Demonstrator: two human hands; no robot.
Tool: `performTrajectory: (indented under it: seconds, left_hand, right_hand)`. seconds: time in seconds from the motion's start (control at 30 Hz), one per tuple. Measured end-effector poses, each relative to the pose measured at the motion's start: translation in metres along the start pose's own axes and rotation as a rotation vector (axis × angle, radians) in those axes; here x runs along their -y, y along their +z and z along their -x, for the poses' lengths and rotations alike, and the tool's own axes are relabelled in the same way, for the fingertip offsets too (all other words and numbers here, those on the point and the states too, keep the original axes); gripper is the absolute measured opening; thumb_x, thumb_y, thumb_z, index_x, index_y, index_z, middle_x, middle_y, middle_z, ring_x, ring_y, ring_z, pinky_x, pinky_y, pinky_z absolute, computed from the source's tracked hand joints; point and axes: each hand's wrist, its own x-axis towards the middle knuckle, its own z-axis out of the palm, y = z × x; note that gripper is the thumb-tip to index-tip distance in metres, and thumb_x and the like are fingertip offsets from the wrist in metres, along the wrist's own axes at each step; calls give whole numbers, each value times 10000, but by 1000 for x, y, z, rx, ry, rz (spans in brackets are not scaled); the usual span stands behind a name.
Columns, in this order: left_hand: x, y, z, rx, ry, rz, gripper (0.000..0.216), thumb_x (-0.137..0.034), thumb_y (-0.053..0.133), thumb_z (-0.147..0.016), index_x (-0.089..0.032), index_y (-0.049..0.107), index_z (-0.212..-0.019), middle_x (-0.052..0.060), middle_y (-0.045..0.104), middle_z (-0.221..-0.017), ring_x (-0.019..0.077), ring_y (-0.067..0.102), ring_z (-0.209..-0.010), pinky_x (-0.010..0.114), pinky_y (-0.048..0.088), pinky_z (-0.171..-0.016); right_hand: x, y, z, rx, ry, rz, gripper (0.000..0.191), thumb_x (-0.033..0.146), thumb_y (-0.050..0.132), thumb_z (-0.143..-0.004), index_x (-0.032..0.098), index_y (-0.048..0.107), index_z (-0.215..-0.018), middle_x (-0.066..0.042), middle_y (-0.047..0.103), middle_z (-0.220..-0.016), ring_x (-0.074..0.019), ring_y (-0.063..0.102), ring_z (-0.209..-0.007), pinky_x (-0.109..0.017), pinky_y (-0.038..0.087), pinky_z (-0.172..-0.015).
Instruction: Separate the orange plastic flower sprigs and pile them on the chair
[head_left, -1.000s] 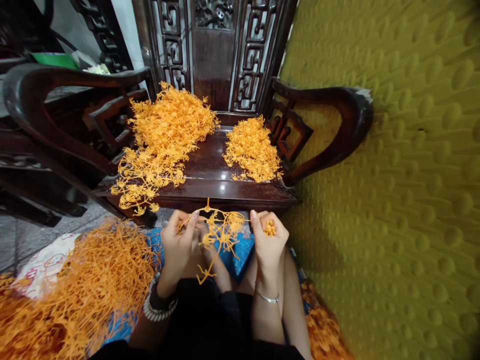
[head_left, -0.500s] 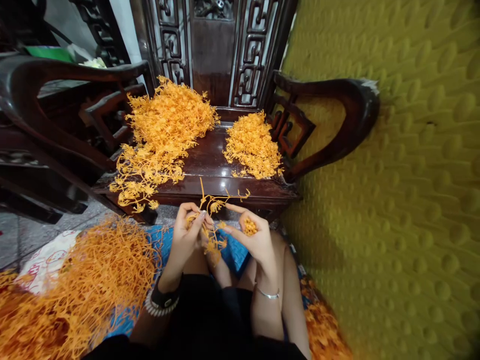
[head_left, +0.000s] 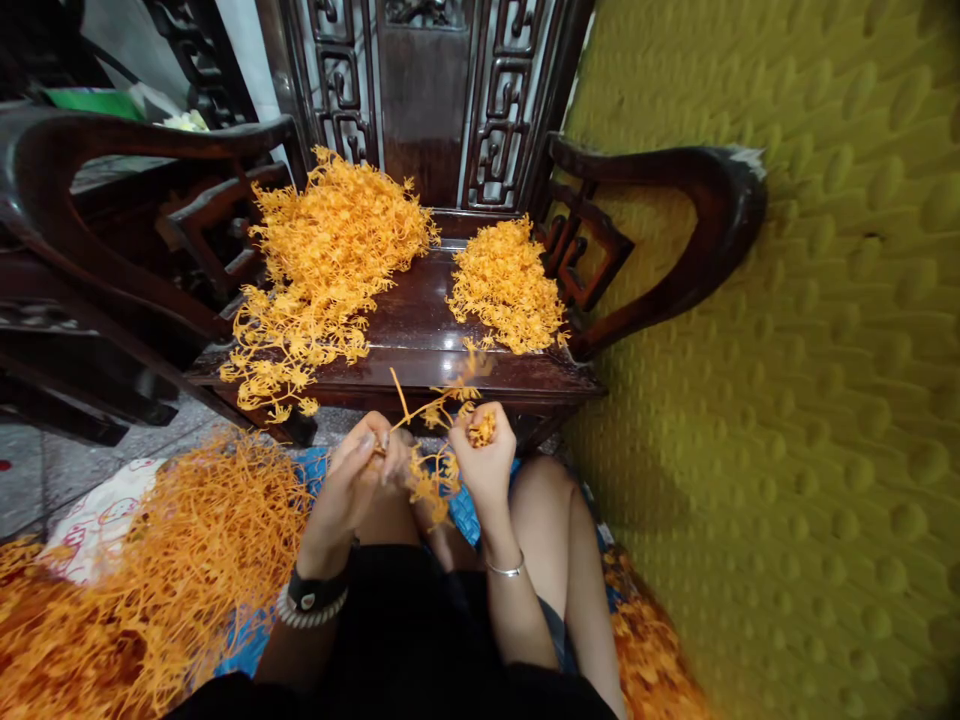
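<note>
My left hand pinches an orange plastic sprig with many thin branches, held over my lap. My right hand is closed around a small clump of orange plastic pieces and touches the same sprig. Both hands sit just in front of a dark wooden chair seat. On the seat lie a large pile of orange sprigs at the left and a smaller pile of orange pieces at the right.
A heap of bare orange stems covers the floor at my left, over a blue cloth. More orange bits lie at my right knee. A yellow bumpy wall rises at the right. Curved chair arms flank the seat.
My right hand has moved left and closed up beside my left hand. The sprig has been drawn together between the two hands.
</note>
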Motion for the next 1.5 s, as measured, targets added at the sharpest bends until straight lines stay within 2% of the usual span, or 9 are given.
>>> performTrajectory:
  seconds: [0.27, 0.43, 0.63, 0.83, 1.07, 1.2, 1.27, 1.4, 1.5]
  left_hand:
    - [-19, -4, 6, -182, -130, -66, 357, -496, 599, -834, -190, 475, -698, -62, 355, -486, 63, 279, -417, 173, 332, -451]
    - [-15, -3, 8, -70, -342, -128, 281, -453, 629, -833, -185, 546, -829, -21, 510, -647, 53, 361, -461, 143, 335, -420]
    - [-13, -13, 6, 105, -334, -310, 253, -422, 492, -932, -218, 539, -1073, 23, 646, -793, 98, 518, -489, 236, 501, -535]
    - [-2, -17, 3, 199, -162, -658, 452, -314, 674, -825, -250, 546, -1254, 102, 570, -1312, 251, 543, -1202, 369, 444, -1012]
    - [21, 4, -5, 125, 2, -636, 470, -259, 699, -790, -212, 556, -1235, 118, 603, -1282, 256, 525, -1240, 427, 371, -1089]
    - [23, 0, -7, -225, 237, -820, 505, -263, 688, -797, -236, 511, -1270, 107, 567, -1316, 234, 522, -1231, 414, 374, -1081]
    - [18, -1, -5, -213, 306, -961, 522, -258, 717, -771, -248, 537, -1261, 95, 539, -1350, 247, 460, -1292, 436, 307, -1129]
    - [17, 6, 1, 143, 47, -817, 591, -264, 753, -741, -254, 538, -1292, 92, 539, -1365, 261, 466, -1297, 417, 369, -1098]
    - [31, 10, 0, 74, -100, -656, 380, -353, 656, -832, -219, 614, -1185, 96, 654, -1180, 244, 617, -1084, 380, 497, -947]
  right_hand:
    - [2, -19, -10, -327, -144, 229, 209, 220, 579, -752, 230, 376, -706, 58, 427, -604, -99, 399, -518, -231, 369, -542]
    - [3, -39, -22, -421, -180, 214, 216, 230, 616, -762, 221, 407, -707, 63, 414, -592, -102, 440, -522, -229, 386, -553]
    - [11, -49, -22, -165, -75, -57, 279, 280, 639, -779, 229, 369, -726, 39, 559, -614, -122, 569, -557, -242, 452, -598]
    - [15, -47, -13, -38, -80, 144, 247, 290, 614, -798, 220, 395, -706, 67, 437, -589, -85, 408, -477, -217, 335, -480]
    - [21, -40, -4, 80, -107, 291, 249, 303, 562, -839, 218, 382, -689, 67, 400, -589, -86, 388, -497, -222, 313, -513]
    - [24, -43, -6, 88, -126, 392, 224, 268, 555, -825, 222, 383, -690, 66, 409, -579, -92, 392, -496, -223, 314, -524]
    - [24, -44, -6, 102, -129, 443, 218, 261, 555, -820, 224, 386, -686, 70, 398, -559, -94, 384, -479, -224, 307, -517]
    - [23, -37, -4, 115, -150, 507, 235, 315, 574, -823, 228, 407, -681, 70, 410, -537, -102, 375, -459, -226, 302, -501]
    - [23, -29, 0, 148, -158, 508, 262, 353, 583, -827, 228, 411, -675, 66, 428, -532, -102, 381, -451, -226, 300, -490]
